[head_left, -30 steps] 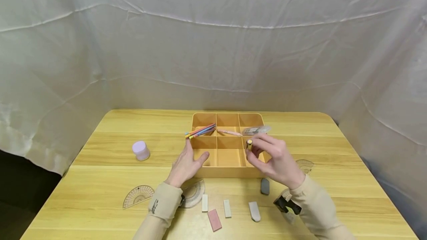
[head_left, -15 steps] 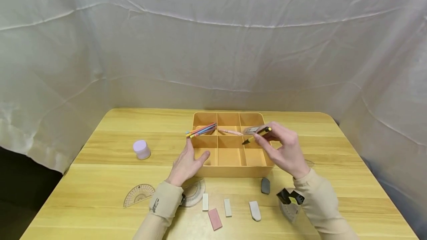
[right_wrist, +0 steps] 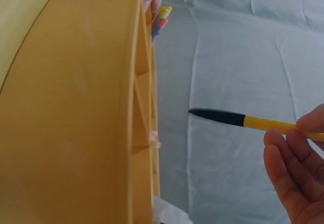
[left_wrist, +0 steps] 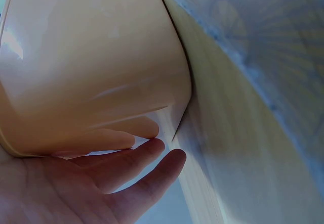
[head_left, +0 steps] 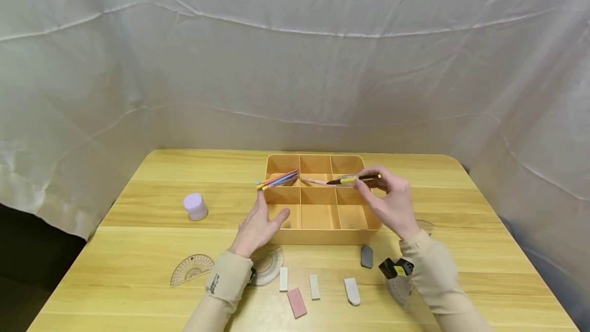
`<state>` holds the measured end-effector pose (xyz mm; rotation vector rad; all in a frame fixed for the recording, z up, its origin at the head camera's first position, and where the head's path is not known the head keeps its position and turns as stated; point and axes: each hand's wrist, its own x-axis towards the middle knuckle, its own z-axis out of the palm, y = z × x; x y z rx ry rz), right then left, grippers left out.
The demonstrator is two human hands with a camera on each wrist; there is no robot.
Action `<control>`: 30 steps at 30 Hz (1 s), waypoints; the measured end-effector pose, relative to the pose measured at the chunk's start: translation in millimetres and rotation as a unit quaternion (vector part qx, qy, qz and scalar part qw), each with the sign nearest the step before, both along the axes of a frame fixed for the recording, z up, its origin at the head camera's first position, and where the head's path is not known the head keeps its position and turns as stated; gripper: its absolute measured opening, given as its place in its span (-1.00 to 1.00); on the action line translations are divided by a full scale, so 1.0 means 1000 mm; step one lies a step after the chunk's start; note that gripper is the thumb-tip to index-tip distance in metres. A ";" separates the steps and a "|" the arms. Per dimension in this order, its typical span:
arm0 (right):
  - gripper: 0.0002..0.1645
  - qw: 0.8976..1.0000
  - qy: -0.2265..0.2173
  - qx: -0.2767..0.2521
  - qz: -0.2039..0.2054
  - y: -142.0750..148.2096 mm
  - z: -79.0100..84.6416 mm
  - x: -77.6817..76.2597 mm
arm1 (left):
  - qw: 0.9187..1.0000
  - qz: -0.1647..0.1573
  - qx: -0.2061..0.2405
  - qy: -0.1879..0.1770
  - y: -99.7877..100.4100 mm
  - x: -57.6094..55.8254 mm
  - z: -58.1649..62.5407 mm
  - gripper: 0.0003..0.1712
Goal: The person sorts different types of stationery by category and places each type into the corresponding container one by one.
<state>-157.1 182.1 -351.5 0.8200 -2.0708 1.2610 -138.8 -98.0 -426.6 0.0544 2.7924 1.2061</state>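
Observation:
My right hand pinches a yellow and black pen above the back right part of an orange box with six compartments. In the right wrist view the pen lies nearly level, its black tip towards the box. My left hand rests at the box's left side, thumb spread over the front left compartment. Its fairly straight fingers lie along the outer wall in the left wrist view. Several coloured pencils lean in the back left compartment. A pink pen lies in the back middle one.
A clear packet sits in the back right compartment, partly hidden. Erasers lie in front: white, grey, pink. Protractors lie around the box. A lilac jar stands left. A pale curtain hangs behind.
The pen has swung from pointing end-on at the head camera to lying nearly level, and moved back over the box's rear right. My left hand has stayed in place.

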 end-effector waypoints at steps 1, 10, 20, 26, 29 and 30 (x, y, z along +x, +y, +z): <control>-0.79 1.000 -0.003 0.003 -0.003 0.000 -0.001 0.000 | 1.000 0.000 0.000 0.000 0.000 0.000 0.000 0.20; -0.77 0.997 -0.016 0.061 -0.048 -0.016 0.002 0.003 | 1.000 0.002 0.001 0.007 0.002 0.000 0.000 0.16; -0.79 0.991 -0.032 0.097 -0.084 -0.012 -0.031 -0.020 | 1.000 0.003 -0.001 0.005 0.001 0.000 -0.001 0.18; -0.82 0.986 -0.019 0.129 -0.104 -0.015 -0.036 -0.024 | 1.000 0.000 0.000 0.002 0.002 0.001 -0.001 0.23; -0.86 0.984 -0.020 0.143 -0.108 -0.016 -0.040 -0.027 | 1.000 0.001 -0.003 0.002 0.002 0.001 -0.001 0.23; -0.87 0.983 -0.020 0.146 -0.107 -0.016 -0.041 -0.028 | 1.000 0.001 -0.003 0.002 0.003 0.001 0.000 0.23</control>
